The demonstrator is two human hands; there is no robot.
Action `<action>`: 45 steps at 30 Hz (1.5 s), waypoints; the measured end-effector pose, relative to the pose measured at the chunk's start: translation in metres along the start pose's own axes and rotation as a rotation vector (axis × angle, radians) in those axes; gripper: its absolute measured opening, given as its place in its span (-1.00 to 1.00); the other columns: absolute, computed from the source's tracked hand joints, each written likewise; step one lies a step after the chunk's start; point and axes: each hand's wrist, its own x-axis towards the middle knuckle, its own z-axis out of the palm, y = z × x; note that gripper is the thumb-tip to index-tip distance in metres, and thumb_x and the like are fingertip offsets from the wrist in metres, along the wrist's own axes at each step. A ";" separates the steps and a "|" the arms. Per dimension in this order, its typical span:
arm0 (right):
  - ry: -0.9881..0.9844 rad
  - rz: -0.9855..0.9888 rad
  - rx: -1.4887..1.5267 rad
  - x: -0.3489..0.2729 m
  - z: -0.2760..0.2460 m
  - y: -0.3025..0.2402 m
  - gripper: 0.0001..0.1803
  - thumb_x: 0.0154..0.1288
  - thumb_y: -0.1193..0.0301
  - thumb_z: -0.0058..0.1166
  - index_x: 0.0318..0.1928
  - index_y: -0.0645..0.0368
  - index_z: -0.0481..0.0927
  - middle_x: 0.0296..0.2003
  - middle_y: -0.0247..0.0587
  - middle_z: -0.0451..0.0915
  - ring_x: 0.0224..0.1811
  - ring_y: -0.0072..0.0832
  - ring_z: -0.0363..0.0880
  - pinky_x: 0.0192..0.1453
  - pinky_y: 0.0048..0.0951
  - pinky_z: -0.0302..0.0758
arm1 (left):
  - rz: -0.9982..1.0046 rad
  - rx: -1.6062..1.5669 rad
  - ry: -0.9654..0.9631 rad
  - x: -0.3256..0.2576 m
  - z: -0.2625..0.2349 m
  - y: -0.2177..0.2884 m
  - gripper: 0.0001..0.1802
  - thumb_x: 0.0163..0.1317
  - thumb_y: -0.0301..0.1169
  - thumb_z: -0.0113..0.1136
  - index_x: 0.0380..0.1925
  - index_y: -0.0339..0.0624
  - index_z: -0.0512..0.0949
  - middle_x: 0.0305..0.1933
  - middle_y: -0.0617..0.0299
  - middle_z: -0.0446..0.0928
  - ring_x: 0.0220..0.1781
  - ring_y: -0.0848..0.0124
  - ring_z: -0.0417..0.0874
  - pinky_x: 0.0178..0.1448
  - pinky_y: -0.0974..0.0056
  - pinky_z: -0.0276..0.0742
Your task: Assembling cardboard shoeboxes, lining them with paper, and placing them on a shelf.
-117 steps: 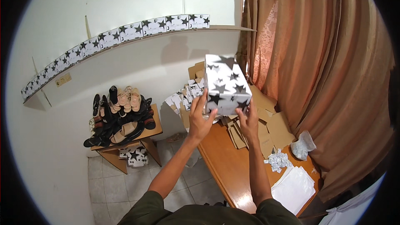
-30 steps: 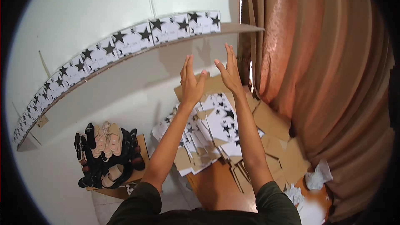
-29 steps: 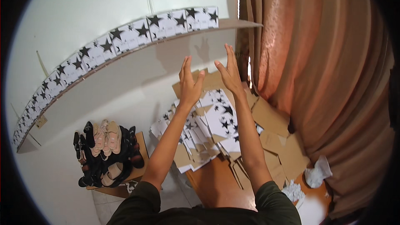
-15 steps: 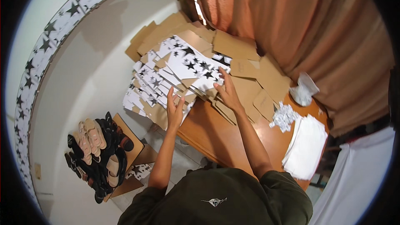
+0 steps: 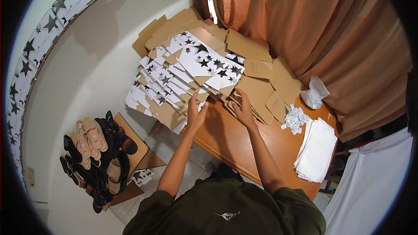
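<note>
Faint dark marks sit on two of the brown cardboard pieces [image 5: 285, 76], too small to read, and a small pale emblem [image 5: 227, 216] shows on the dark green shirt [image 5: 196, 202]. The star-printed card sheets [image 5: 213, 63] are white with black and grey stars in mixed sizes, brown on the reverse, flat and cut with flaps and notches. They lie overlapping in a heap at the far left of the wooden counter [image 5: 226, 137], some jutting past its left edge. The left hand [image 5: 197, 115] and right hand [image 5: 244, 109] are apart, fingers spread and slightly curled, just beside the heap's near edge; whether any fingertip touches card is hard to tell from above. Polished wood shows from below the hands across to the stacked white paper [image 5: 315, 150], with small packets [image 5: 296, 119] and a clear bag [image 5: 314, 93] beyond it.
</note>
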 end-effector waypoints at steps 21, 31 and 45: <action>-0.247 -0.235 -0.891 0.180 0.084 0.098 -0.48 0.40 0.47 -0.08 0.33 -0.20 0.52 0.44 -0.41 0.37 0.54 -0.28 0.23 0.52 0.57 -0.19 | 0.204 1.060 -0.529 0.175 0.020 -0.038 -0.04 0.04 -0.70 0.17 0.49 0.23 0.26 0.64 0.19 0.05 0.69 0.17 -0.04 0.56 -0.49 -0.27; 0.094 -0.583 -0.732 0.190 0.058 0.059 -0.53 0.28 0.51 0.09 0.21 -0.05 0.62 0.24 -0.43 0.60 0.39 -0.39 0.45 0.53 0.33 0.01 | 0.402 0.857 -0.399 0.173 -0.019 0.003 0.03 0.01 -0.54 0.30 0.54 0.27 0.16 0.62 0.21 0.13 0.67 0.15 0.06 0.56 -0.42 -0.23; 0.749 -0.689 -0.576 0.171 -0.043 -0.155 -0.77 0.27 0.64 0.11 -0.08 0.25 0.68 -0.21 -0.04 0.70 -0.12 -0.09 0.70 0.16 -0.14 0.60 | 0.364 0.031 0.416 0.116 -0.058 0.117 -0.33 0.28 -0.27 0.37 0.34 -0.17 0.34 0.29 0.01 0.41 0.34 0.14 0.45 0.33 -0.03 0.45</action>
